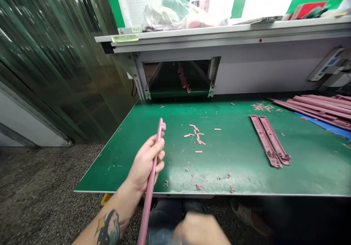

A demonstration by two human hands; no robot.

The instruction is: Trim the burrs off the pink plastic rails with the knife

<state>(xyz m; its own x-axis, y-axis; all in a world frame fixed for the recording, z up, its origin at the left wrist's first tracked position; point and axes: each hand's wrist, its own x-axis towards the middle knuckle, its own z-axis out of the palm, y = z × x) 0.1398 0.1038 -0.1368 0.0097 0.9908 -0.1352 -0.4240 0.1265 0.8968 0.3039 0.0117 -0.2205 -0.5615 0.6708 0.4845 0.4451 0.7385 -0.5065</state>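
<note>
My left hand (148, 161) is closed around a long, narrow pink plastic part (149, 197), tilted so its upper end with a small tab stands above my fingers and its lower end runs out of the bottom of the view. My right hand (203, 229) is low in the view, in front of the table edge and to the right of the part. Motion smears it, so its fingers and anything in them cannot be made out. Several small pink offcuts (197, 137) lie on the green table (230, 150) to the right of my left hand.
Two pink strips (267, 141) lie side by side at right, with a pile of long pink parts (323, 108) on a blue sheet (323, 124) beyond. Pink scraps (263, 107) lie nearby. A chute opening (181, 79) is under the shelf (219, 31). Clear strip curtains (55, 55) hang at left.
</note>
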